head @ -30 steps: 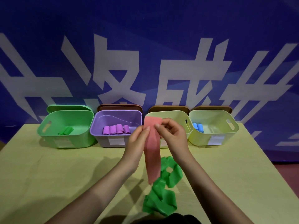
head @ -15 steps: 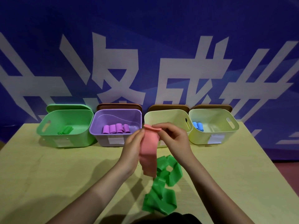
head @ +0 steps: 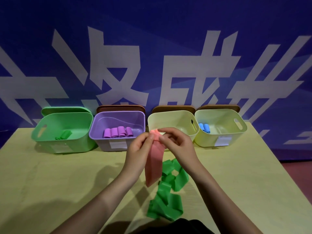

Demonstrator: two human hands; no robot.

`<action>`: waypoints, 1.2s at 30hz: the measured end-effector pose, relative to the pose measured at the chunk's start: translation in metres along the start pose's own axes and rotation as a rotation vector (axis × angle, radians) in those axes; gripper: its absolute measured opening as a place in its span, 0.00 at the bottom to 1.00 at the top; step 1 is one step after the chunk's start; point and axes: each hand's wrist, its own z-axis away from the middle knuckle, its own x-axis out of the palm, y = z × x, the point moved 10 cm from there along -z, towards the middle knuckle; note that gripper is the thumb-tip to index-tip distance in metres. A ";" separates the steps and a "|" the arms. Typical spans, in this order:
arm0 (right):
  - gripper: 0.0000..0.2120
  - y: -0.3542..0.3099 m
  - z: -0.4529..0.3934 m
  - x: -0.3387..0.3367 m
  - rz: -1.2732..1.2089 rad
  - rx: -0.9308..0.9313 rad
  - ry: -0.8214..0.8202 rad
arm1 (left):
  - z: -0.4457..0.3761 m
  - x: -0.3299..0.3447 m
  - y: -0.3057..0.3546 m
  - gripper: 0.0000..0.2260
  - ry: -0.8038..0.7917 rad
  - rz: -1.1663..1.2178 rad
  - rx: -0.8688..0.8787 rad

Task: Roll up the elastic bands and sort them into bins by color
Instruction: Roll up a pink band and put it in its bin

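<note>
Both hands, left hand [head: 140,146] and right hand [head: 177,142], pinch the top end of a salmon-pink elastic band [head: 154,164], held above the surface just near the empty cream plastic bin [head: 170,118]. The slippery hanging tail could make the loose first turn unroll.

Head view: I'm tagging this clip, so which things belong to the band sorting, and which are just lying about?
Job:
pink band, pinched by left hand and right hand
loose green band
green bin
purple bin
middle cream bin
right cream bin

Lying about:
brown lids
blue banner
</note>
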 end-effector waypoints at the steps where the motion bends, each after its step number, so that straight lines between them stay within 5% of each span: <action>1: 0.05 0.001 -0.001 0.000 0.018 0.003 0.004 | -0.001 0.001 0.002 0.09 -0.010 -0.033 0.029; 11: 0.10 -0.002 0.002 -0.014 0.090 -0.029 0.098 | -0.003 0.009 -0.014 0.13 -0.088 -0.032 -0.103; 16: 0.04 -0.006 0.007 -0.020 0.270 -0.134 0.140 | -0.002 0.012 -0.026 0.14 -0.121 0.052 -0.179; 24: 0.07 -0.030 0.007 -0.005 0.577 -0.426 -0.014 | 0.002 0.017 -0.040 0.12 -0.123 0.388 -0.332; 29: 0.10 -0.041 0.007 0.004 0.750 -0.574 -0.151 | 0.002 0.015 -0.037 0.12 -0.104 0.375 -0.360; 36: 0.12 -0.030 0.007 -0.005 0.610 -0.380 -0.193 | 0.000 0.011 -0.037 0.09 -0.099 0.191 -0.291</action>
